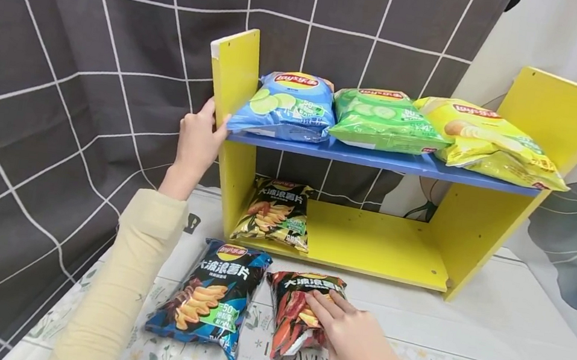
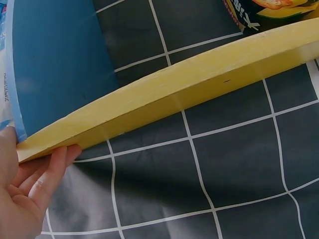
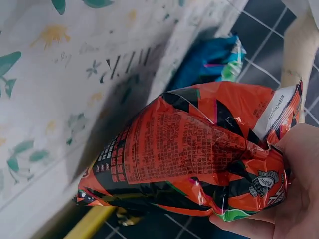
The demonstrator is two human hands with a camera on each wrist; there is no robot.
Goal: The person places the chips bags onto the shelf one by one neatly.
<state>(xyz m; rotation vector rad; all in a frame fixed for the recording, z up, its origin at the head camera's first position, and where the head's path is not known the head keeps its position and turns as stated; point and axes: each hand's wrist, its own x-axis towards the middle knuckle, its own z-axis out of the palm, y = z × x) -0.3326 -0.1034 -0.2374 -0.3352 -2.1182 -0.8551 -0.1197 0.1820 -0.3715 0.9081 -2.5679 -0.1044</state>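
My left hand [image 1: 199,138] grips the left side panel [image 1: 236,182] of a yellow and blue shelf, thumb at its front edge and fingers on the outer face. In the left wrist view the panel edge [image 2: 149,94] runs away from the fingers. My right hand [image 1: 355,338] holds a red and black bag of chips [image 1: 289,308] in front of the shelf. The right wrist view shows the printed back of this bag, held at one end. Left of it, a blue and black bag of chips [image 1: 213,292] lies on the table.
A black and yellow chip bag [image 1: 276,212] stands on the lower yellow board [image 1: 379,240], at its left. Blue [image 1: 289,107], green [image 1: 386,120] and yellow [image 1: 491,140] chip bags lie on the upper blue board [image 1: 378,160]. A dark checked curtain [image 1: 91,57] hangs behind.
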